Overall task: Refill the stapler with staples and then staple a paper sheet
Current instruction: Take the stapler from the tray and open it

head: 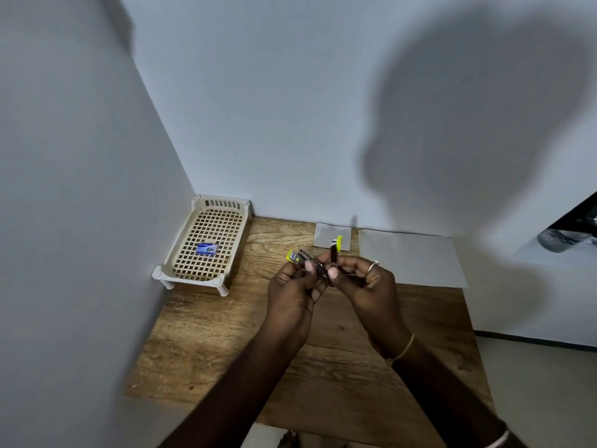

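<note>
Both hands, left hand (pixel 292 287) and right hand (pixel 365 281), have fingers closed on the opened stapler (pixel 315 261) above the worktop (pixel 226 334). Farther left, nearer the left hand, the staple box (pixel 206 248) lies in the basket (pixel 181 270); the paper sheet (pixel 410 257) lies far right.

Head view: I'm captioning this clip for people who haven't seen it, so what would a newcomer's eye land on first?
Both hands, left hand and right hand, hold an opened yellow-tipped stapler above the middle of the wooden table. At the table's far left corner a beige lattice tray holds a small blue staple box. A large head-shaped shadow darkens the wall.
</note>
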The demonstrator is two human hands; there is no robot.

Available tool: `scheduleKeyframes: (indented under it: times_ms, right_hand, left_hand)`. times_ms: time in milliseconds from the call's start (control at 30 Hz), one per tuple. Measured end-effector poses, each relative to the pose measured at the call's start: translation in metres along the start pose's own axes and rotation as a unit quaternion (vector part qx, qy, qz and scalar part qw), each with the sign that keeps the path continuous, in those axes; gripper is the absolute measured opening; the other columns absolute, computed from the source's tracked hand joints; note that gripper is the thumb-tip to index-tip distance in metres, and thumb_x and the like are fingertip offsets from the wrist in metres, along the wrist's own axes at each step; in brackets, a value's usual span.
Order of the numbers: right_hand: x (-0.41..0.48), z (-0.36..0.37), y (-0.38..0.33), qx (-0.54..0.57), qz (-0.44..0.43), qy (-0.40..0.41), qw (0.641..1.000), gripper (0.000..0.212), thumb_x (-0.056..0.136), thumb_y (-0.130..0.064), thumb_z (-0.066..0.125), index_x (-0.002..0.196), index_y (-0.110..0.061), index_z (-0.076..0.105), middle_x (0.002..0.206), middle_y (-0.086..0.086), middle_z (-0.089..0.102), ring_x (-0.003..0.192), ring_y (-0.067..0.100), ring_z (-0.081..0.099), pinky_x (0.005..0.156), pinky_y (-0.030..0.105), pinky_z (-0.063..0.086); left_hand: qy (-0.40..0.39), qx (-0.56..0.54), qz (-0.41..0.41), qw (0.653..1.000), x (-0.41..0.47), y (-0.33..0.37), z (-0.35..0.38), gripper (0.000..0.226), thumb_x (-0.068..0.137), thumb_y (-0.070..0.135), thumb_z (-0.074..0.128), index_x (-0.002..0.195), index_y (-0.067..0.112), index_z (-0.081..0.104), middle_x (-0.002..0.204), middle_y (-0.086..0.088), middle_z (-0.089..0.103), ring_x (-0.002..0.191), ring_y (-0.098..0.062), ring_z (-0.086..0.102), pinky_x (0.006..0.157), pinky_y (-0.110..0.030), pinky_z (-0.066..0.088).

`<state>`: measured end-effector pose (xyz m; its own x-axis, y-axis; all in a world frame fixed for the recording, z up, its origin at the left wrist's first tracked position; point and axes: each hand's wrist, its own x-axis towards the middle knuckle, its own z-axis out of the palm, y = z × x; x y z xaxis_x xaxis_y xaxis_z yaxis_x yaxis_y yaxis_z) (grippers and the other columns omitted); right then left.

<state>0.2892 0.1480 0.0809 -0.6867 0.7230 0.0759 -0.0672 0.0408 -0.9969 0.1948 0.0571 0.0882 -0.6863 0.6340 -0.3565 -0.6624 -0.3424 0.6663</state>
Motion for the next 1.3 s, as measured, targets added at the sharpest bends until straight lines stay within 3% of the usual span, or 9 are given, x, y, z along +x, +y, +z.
scheduleKeyframes:
  times_ms: [100,233,300,433,500,600,700,867,1300]
  right_hand:
    - [-0.004,-0.001,-0.001,0.059,0.009,0.048,0.997,0.014,0.090,-0.008,0.073,0.103,-0.006,0.075,0.100,0.010,0.078,0.097,0.021,0.072,0.091,0.042,0.057]
    - [-0.011,-0.010,0.002,0.163,0.078,0.064,0.981,0.019,0.084,-0.018,0.076,0.100,-0.008,0.076,0.105,0.023,0.074,0.102,0.032,0.071,0.092,0.055,0.056]
    - [-0.014,-0.015,0.005,0.221,0.117,0.043,0.967,0.026,0.087,-0.013,0.074,0.110,-0.002,0.070,0.115,0.025,0.071,0.112,0.039,0.068,0.089,0.046,0.059]
    - [-0.015,-0.023,0.001,0.268,0.157,0.024,0.950,0.027,0.082,-0.014,0.077,0.108,-0.013,0.072,0.119,0.022,0.071,0.111,0.036,0.069,0.083,0.036,0.059]
    - [-0.013,-0.026,-0.007,0.215,0.132,0.053,0.966,0.034,0.079,-0.023,0.080,0.112,-0.019,0.072,0.118,0.016,0.073,0.110,0.030,0.070,0.083,0.037,0.059]
    - [-0.003,-0.032,-0.026,-0.044,-0.030,0.112,0.992,0.029,0.088,-0.031,0.074,0.114,-0.021,0.068,0.113,-0.003,0.073,0.110,0.015,0.068,0.090,0.038,0.058]
    - [0.015,-0.026,-0.050,-0.260,-0.193,0.016,0.946,0.015,0.095,-0.019,0.070,0.106,-0.028,0.073,0.110,-0.015,0.070,0.109,0.007,0.064,0.092,0.030,0.052]
    - [0.031,-0.001,-0.076,-0.447,-0.264,-0.097,0.850,0.030,0.090,-0.012,0.070,0.109,-0.034,0.077,0.119,-0.010,0.069,0.108,0.017,0.062,0.087,0.042,0.048]
    - [0.036,0.013,-0.083,-0.484,-0.287,-0.169,0.810,0.050,0.082,-0.006,0.067,0.116,-0.042,0.072,0.135,-0.009,0.060,0.109,0.020,0.056,0.083,0.044,0.044]
  left_hand:
    - [0.006,-0.026,0.007,1.000,-0.001,0.006,0.005,0.013,0.101,-0.001,0.050,0.105,0.002,0.063,0.115,-0.021,0.074,0.098,-0.028,0.075,0.085,-0.042,0.063]
    - [0.001,-0.049,0.009,0.999,0.000,0.013,0.009,0.017,0.104,0.006,0.049,0.119,0.002,0.056,0.120,-0.019,0.073,0.103,-0.028,0.075,0.092,-0.044,0.060]
    - [-0.009,-0.047,0.008,0.999,-0.002,0.015,0.010,0.015,0.105,0.003,0.045,0.117,0.003,0.056,0.122,-0.018,0.073,0.108,-0.028,0.074,0.091,-0.044,0.061]
    - [-0.011,-0.062,0.000,0.998,-0.004,0.015,0.014,0.022,0.106,-0.005,0.039,0.120,0.005,0.052,0.121,-0.019,0.073,0.109,-0.029,0.073,0.082,-0.042,0.063]
    - [-0.011,-0.065,-0.002,0.998,-0.005,0.015,0.015,0.023,0.105,-0.007,0.039,0.117,0.006,0.054,0.120,-0.019,0.073,0.109,-0.029,0.073,0.080,-0.042,0.063]
    - [-0.012,-0.064,-0.003,0.998,-0.008,0.015,0.018,0.019,0.105,-0.003,0.042,0.113,0.008,0.056,0.120,-0.019,0.073,0.110,-0.030,0.073,0.079,-0.043,0.063]
    - [-0.022,-0.057,0.010,0.998,-0.009,0.012,0.021,0.016,0.105,0.001,0.046,0.112,0.009,0.058,0.113,-0.014,0.076,0.102,-0.025,0.075,0.077,-0.041,0.063]
    - [-0.038,-0.074,0.032,0.996,-0.010,0.009,0.024,0.019,0.104,0.002,0.048,0.113,0.006,0.064,0.094,-0.008,0.075,0.084,-0.016,0.075,0.068,-0.033,0.062]
    - [-0.046,-0.053,0.059,0.996,-0.011,0.011,0.014,0.031,0.102,-0.004,0.049,0.094,0.012,0.074,0.087,-0.005,0.073,0.078,-0.014,0.071,0.068,-0.033,0.062]
